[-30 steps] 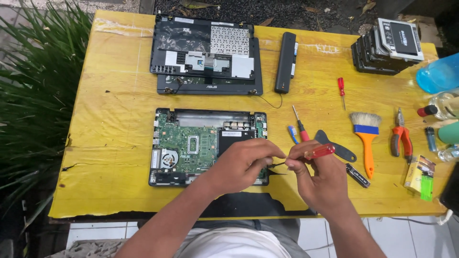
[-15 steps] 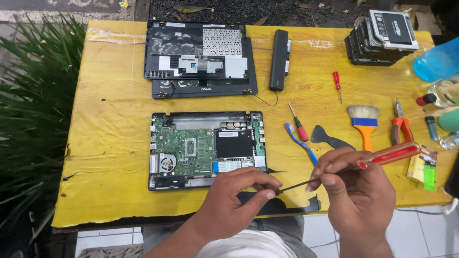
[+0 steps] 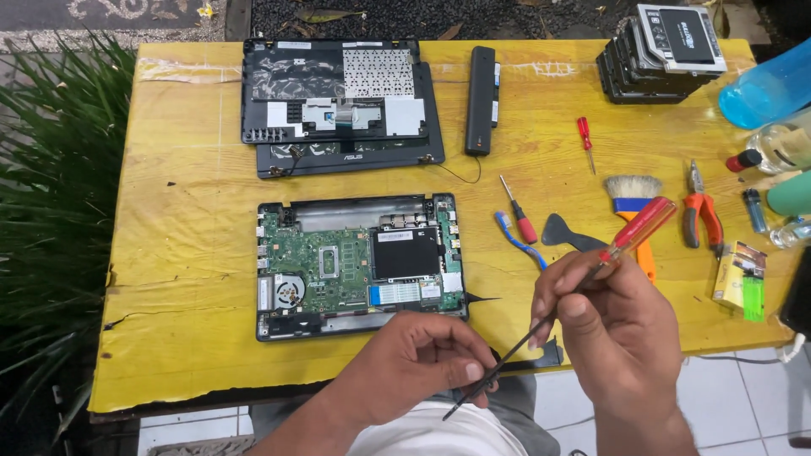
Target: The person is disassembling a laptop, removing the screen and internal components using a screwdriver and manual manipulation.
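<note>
Got the red-handled screwdriver [image 3: 583, 283] in my right hand [image 3: 621, 333], fingers curled shut around the lower end of the handle where it meets the shaft. My left hand [image 3: 422, 359] is pinched closed on the shaft down near the tip, thumb and fingertips on the black metal. So both hands are on the one tool, and it sits just off the near edge of the yellow table [image 3: 169, 253], over my lap.

Using the opened laptop base [image 3: 359, 262] as the reference point: the screwdriver lies to the near-right of it, not touching it. Its long axis runs on a diagonal, handle up and away to the right toward the brush [image 3: 635, 196], tip down and toward me on the left. So the tip points away from the board, not at it. My left hand is the closer one to the base, just beside its near edge; my right is further off to the right.

Also relative to the base: the keyboard cover [image 3: 338, 101] is beyond it, the black battery bar [image 3: 481, 100] beyond and right, and a smaller screwdriver [image 3: 517, 209] and black pry tool [image 3: 570, 232] just right of it.
</note>
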